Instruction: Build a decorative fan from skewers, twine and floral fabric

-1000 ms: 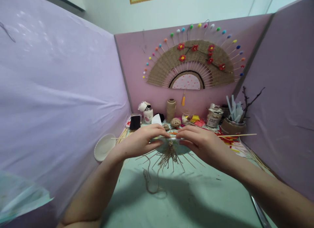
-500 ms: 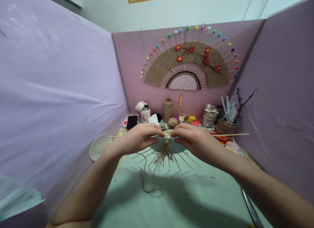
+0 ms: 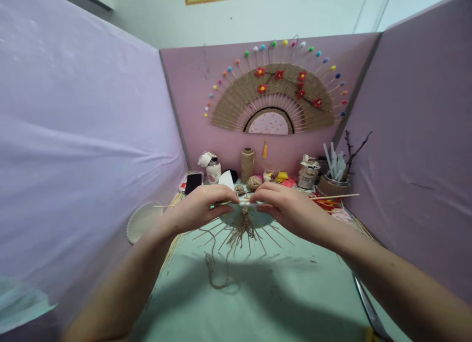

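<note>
Between my hands is a pale blue-green half-round piece (image 3: 250, 219) with thin sticks fanning out below it. My left hand (image 3: 206, 203) pinches its upper edge on the left, fingers on top and thumb beneath. On the right, my right hand (image 3: 285, 203) grips the same edge in the same way. A knotted twine tassel (image 3: 244, 226) hangs at the middle of the piece, and a loose strand (image 3: 210, 273) trails down from it. One long stick (image 3: 341, 196) runs sideways along the edge, its ends showing past both hands.
Behind stand a twine spool (image 3: 248, 164), a white jar (image 3: 213, 171), a tin can (image 3: 309, 174) and a pot (image 3: 333, 185) of glue sticks and twigs. A phone (image 3: 193, 183) and white dish (image 3: 143, 221) are left. A decorated fan (image 3: 273, 94) hangs behind.
The whole view has shifted, so the background and both hands sit slightly further left. Both hands keep their hold on the half-round piece.
</note>
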